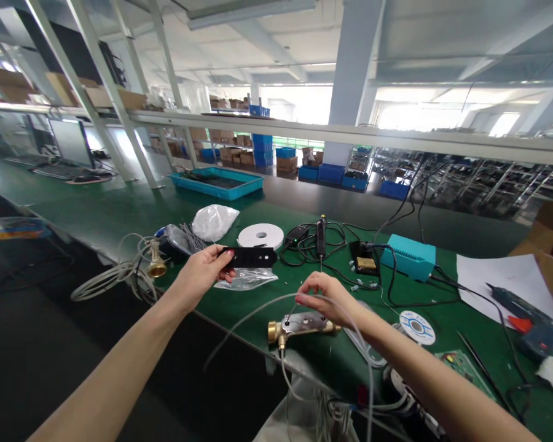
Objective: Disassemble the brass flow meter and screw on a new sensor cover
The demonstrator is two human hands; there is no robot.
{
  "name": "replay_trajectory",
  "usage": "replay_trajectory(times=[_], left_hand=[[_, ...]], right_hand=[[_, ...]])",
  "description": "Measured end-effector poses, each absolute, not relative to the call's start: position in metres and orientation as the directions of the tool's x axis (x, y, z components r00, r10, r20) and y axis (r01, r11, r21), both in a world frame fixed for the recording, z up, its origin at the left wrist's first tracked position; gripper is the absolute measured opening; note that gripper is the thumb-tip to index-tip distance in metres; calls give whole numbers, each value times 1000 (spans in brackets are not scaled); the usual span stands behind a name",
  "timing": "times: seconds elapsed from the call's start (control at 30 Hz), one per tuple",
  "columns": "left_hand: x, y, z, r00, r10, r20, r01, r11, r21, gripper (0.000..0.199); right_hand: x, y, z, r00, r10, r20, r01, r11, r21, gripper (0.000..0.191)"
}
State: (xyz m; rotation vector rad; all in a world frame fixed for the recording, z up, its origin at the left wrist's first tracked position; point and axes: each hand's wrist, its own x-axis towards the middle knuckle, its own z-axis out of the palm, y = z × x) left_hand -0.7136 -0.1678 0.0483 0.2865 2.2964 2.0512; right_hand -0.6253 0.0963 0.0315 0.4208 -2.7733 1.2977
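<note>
My left hand [212,265] grips one end of a flat black plate [251,257] with small holes, held level above the bench. Pinched together, the fingers of my right hand [325,293] are over a brass valve body [304,323] near the bench's front edge. A thin line runs down from those fingertips toward a dark hole in the silver plate on the valve body; what they hold is too small to make out. A pale cable [283,368] leaves the fitting under the body. Below the black plate lies a clear plastic bag [246,279].
Behind are a white tape roll [276,232], a screwdriver-like tool [321,238] with black cables and a blue tray [244,191]. Rightward sit a teal box [409,256], solder spool [417,328] and glue gun [518,307]. Coiled cable with another brass fitting [156,264] hangs at left.
</note>
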Motion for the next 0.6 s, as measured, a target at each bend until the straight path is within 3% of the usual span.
replay_trajectory(times=[0.07,0.17,0.4,0.6], left_hand=[[-719,-177,46,-987,139,78,92,100,991,50],[-721,-185,43,-992,113,53,63,90,994,39],[-721,-185,51,-998,11,59,59,14,998,11],[-728,-178,51,-998,23,58,58,-20,998,21]], right_hand=[[-632,106,47,-991,-111,75,-123,530,-839,14],[-639,119,69,-996,-82,-17,-20,432,-902,21],[-639,143,112,-993,-113,-25,11,118,-993,7],[-639,152,120,-996,-87,34,-37,39,-999,15]])
